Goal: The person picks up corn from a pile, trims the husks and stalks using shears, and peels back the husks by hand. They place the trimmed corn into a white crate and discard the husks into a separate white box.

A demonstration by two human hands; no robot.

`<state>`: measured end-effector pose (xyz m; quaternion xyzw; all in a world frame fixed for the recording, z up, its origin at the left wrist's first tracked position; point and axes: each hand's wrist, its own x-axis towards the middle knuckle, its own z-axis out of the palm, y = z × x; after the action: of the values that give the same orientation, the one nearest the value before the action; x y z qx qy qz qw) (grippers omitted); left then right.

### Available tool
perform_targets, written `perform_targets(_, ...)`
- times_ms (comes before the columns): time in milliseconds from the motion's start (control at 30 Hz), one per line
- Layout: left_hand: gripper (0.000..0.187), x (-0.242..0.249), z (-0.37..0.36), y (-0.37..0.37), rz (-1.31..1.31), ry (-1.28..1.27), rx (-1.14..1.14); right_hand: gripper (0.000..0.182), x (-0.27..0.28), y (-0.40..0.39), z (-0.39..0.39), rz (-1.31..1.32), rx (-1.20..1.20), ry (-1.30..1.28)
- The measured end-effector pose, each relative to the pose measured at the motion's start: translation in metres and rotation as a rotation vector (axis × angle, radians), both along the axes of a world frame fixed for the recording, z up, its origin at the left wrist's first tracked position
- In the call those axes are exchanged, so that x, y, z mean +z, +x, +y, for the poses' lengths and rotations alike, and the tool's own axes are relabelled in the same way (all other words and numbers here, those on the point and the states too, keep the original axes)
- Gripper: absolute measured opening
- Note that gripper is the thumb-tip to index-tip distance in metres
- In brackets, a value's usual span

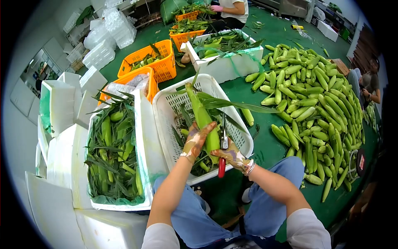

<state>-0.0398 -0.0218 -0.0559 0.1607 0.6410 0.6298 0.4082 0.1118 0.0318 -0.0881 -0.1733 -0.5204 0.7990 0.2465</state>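
An ear of corn in its green husk (pixel 202 114) is held upright at a slant over a white plastic basket (pixel 163 124). My left hand (pixel 196 142), in a patterned glove, is closed round the ear's side. My right hand (pixel 234 157), gloved the same way, grips red-handled pruning shears (pixel 222 168) by the ear's lower end. The metal blades point upward next to the husk. Long leaves stick out from the ear to the right. Loose husk leaves and stem pieces lie inside the basket below my hands.
A foam box of leafy corn (pixel 110 153) stands at my left. A large pile of corn (pixel 315 108) covers the floor at right. Ahead are another foam box (pixel 230 68) and orange crates (pixel 166 62). A co-worker (pixel 234 12) sits beyond; another person (pixel 369 85) is far right.
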Motion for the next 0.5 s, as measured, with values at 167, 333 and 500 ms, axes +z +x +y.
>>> perform_targets(167, 0.052, -0.003, -0.006, -0.021, 0.288, 0.051, -0.111, 0.083, 0.014, 0.012, 0.034, -0.393, 0.263, 0.405)
perform_targets(333, 0.069, -0.009, -0.012, -0.011, 0.799, -0.331, -0.360, 0.085, 0.027, 0.015, 0.075, -0.392, 0.400, 0.285)
perform_targets(500, 0.086, 0.008, -0.010, -0.009, 0.842, -0.473, -0.537, 0.087, 0.040, 0.018, 0.117, -0.446, 0.633, 0.326)
